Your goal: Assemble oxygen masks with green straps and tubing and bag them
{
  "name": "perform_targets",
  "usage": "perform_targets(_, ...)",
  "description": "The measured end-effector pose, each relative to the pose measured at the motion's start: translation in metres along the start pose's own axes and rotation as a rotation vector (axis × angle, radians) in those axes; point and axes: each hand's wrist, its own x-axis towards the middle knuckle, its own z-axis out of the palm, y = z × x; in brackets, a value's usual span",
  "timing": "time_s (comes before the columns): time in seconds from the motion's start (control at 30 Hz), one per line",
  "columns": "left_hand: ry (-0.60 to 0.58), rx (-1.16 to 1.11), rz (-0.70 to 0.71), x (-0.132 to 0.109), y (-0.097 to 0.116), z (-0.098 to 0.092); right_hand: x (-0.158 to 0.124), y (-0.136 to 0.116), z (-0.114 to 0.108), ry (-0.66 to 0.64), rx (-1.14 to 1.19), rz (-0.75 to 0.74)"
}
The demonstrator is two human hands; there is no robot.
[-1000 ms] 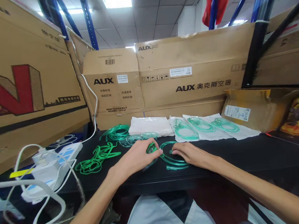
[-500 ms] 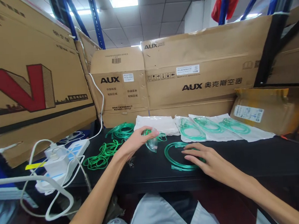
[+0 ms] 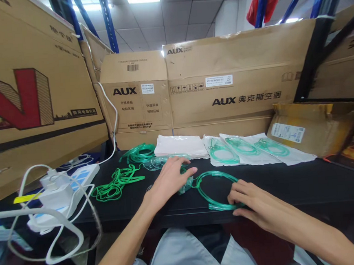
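Note:
My left hand (image 3: pixel 172 177) is over a clear plastic mask (image 3: pixel 185 186) lying on the black table; its thumb is apart from its bent fingers and I see nothing between them. A thin green strap shows at the mask's right side, against a loop of green tubing (image 3: pixel 203 191). My right hand (image 3: pixel 250 199) is closed on the right side of that loop, fingers above and thumb below, by the table's front edge. Beyond my left hand lie more clear plastic pieces (image 3: pixel 156 163), partly hidden by it.
Green elastic cords (image 3: pixel 115 184) and another coil of green tubing (image 3: pixel 140 153) lie to the left. White packets (image 3: pixel 181 145) and several bagged tubing sets (image 3: pixel 223 150) are at the back. A power strip (image 3: pixel 82 176) with white cables stands left; cardboard boxes (image 3: pixel 236 70) wall the rear.
My left hand has moved lower, and the mask is now down on the table beneath it, beside the tubing. My right hand has closed on the loop. The view has shifted slightly.

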Motion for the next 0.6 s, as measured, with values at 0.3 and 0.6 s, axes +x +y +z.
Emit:
perform_targets(0.3, -0.559, 0.173, 0.374, 0.071, 0.060, 0.039, 0.000, 0.001, 0.001, 0.045, -0.180, -0.125)
perform_targets(0.6, -0.704, 0.129, 0.397, 0.112, 0.064, 0.050, -0.010, 0.035, 0.012, 0.295, -0.243, -0.184)
